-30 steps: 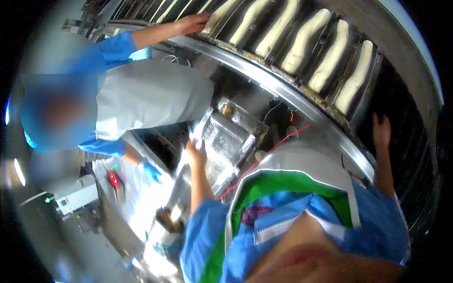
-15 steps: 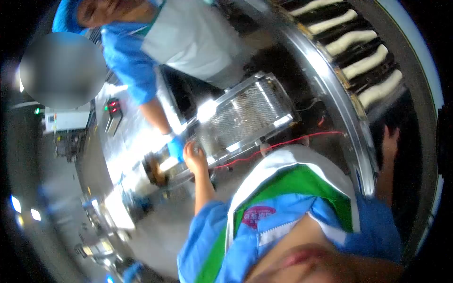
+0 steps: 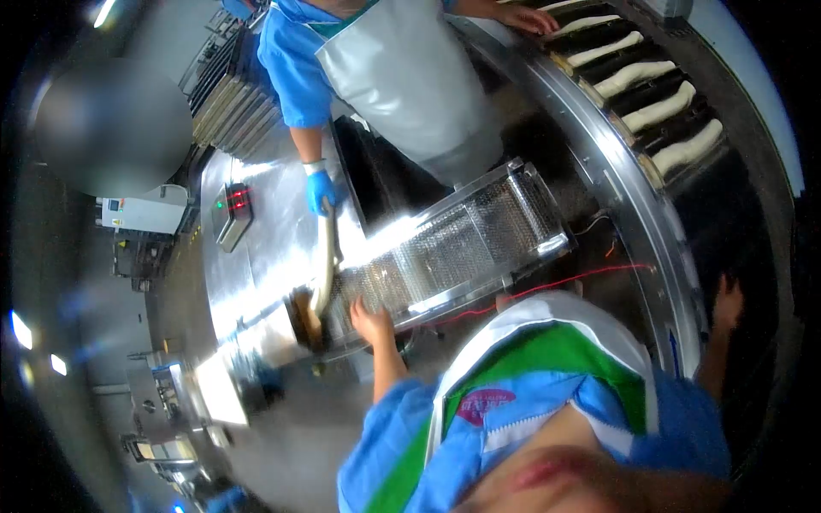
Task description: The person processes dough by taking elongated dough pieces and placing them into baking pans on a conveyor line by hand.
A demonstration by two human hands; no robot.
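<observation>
My left hand (image 3: 372, 321) is at the near edge of the metal mesh conveyor (image 3: 462, 231), fingers apart with nothing in them. Just beyond it, a co-worker's blue-gloved hand (image 3: 320, 190) holds one end of a long pale dough strip (image 3: 323, 256). The strip's other end hangs at the conveyor's left end. On the far right, my right hand (image 3: 728, 303) is over the dark moulds of the curved line, its fingers spread and empty. Nearest to it lies a pale dough strip (image 3: 687, 152), one of several on the moulds.
A co-worker in a white apron (image 3: 410, 85) stands across the conveyor, bare hand (image 3: 528, 19) by the far dough strips. A steel table (image 3: 274, 188) bears a box with red digits (image 3: 233, 214). A curved steel rail (image 3: 611, 145) runs along the right. A red cord (image 3: 556, 284) crosses near my apron.
The view has shifted and sharpened. My left hand and the co-worker's gloved hand, close together before, are now apart. The gloved hand has moved back with the dough strip's end.
</observation>
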